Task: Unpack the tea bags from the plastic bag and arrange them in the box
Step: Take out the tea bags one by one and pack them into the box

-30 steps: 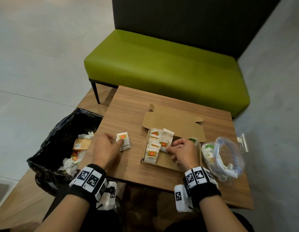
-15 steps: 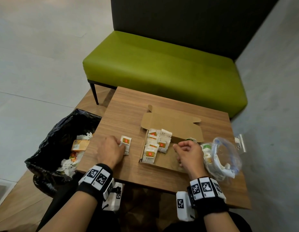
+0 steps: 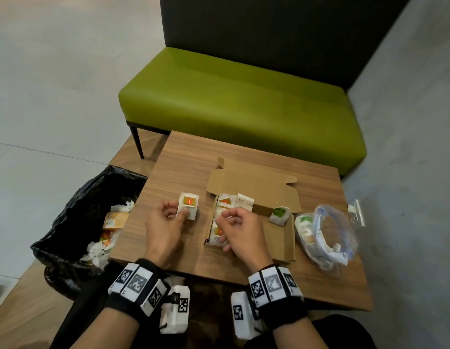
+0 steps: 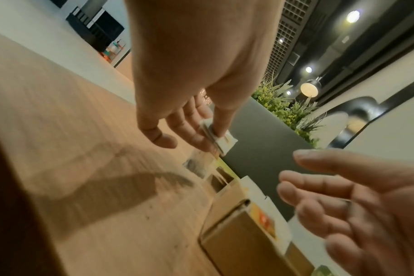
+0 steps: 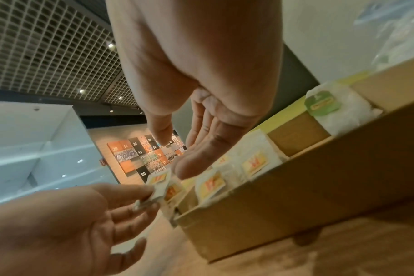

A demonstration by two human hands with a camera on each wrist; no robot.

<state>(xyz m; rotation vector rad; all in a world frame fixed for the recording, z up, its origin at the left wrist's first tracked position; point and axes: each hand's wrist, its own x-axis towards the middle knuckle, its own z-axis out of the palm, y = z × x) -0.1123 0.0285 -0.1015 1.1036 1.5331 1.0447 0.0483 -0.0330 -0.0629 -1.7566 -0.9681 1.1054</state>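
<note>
Fingers of the left hand pinch a small stack of tea bags with red and yellow labels. The thumb presses on one side and the fingers on the other. The stack is lifted just off the wooden table, a little to the left of the box.

The right hand holds nothing. Its fingers are loosely curled and apart, palm turned toward the left hand. It hangs over the left end of the box, just above the tea bags there.

The box is brown cardboard, and its lid is folded back and lies flat on the table. More tea bags with red labels stand in a row along its left side. One tea bag with a green label leans at the far right corner. The middle of the box floor is bare.

The plastic bag lies on the table just to the right of the box. It is clear, and white and green packets show inside it.

A black bin bag with paper scraps sits on the floor, left of the table. A green bench stands behind the table.
</note>
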